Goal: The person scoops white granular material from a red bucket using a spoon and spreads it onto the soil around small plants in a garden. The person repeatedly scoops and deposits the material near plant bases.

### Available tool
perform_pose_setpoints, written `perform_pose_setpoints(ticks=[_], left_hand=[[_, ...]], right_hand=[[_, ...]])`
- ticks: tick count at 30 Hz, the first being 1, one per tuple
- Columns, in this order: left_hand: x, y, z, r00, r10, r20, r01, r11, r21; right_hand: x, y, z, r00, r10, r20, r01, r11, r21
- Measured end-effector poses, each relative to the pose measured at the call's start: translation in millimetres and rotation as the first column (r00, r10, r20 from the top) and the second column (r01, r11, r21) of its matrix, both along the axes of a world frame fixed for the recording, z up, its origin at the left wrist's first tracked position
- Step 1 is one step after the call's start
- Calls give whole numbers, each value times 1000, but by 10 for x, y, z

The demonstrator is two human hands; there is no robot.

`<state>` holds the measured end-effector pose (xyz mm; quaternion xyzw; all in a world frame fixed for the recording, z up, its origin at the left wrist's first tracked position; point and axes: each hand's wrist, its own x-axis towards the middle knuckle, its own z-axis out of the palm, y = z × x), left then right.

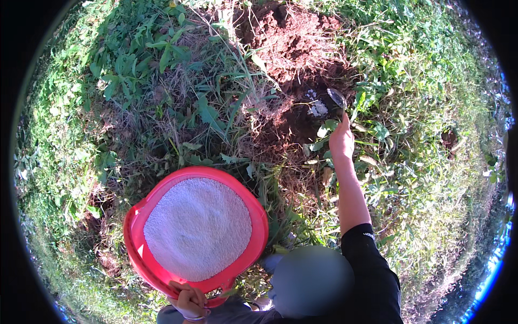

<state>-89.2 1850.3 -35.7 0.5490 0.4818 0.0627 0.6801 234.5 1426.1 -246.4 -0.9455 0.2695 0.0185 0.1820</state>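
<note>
My left hand (188, 300) grips the near edge of a red plastic bucket (259, 214), where its handle meets the rim. White granules (198, 229) fill much of the bucket, heaped in a smooth mound. Off to the upper right, my right hand (342, 139) holds a metal spoon (336, 98) by its handle, with the bowl over the edge of a dug hole (299, 125). A patch of white granules (317, 108) lies on the dark soil in that hole, just left of the spoon. Whether the spoon holds anything is hard to see.
Loose reddish soil (291, 44) is heaped beyond the hole. Grass and leafy weeds (162, 56) surround it, with dry stems (243, 52) leaning across on the left. A smaller bare hole (449, 139) shows at the right. A blurred round area (311, 279) covers part of the lower view.
</note>
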Motion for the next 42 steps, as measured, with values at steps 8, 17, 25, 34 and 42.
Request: perform_pose_setpoints(ticks=[8,17,25,34,42], left_hand=[[125,-107,93,991,-28,132,38,997,-74],[168,-94,141,990,14,140,4,992,-130],[249,-89,247,999,31,10,-30,997,-65],[199,-108,233,995,73,-71,-78,995,-63],[184,-246,231,982,68,-174,-65,998,20]], right_hand=[[22,-124,-444,998,57,42,-61,993,97],[64,-90,-606,996,86,-15,-86,996,2],[-330,951,537,879,21,477,-182,938,294],[-622,2077,1341,216,707,674,-956,294,-2],[-925,2547,1391,34,917,398,-933,-114,343]])
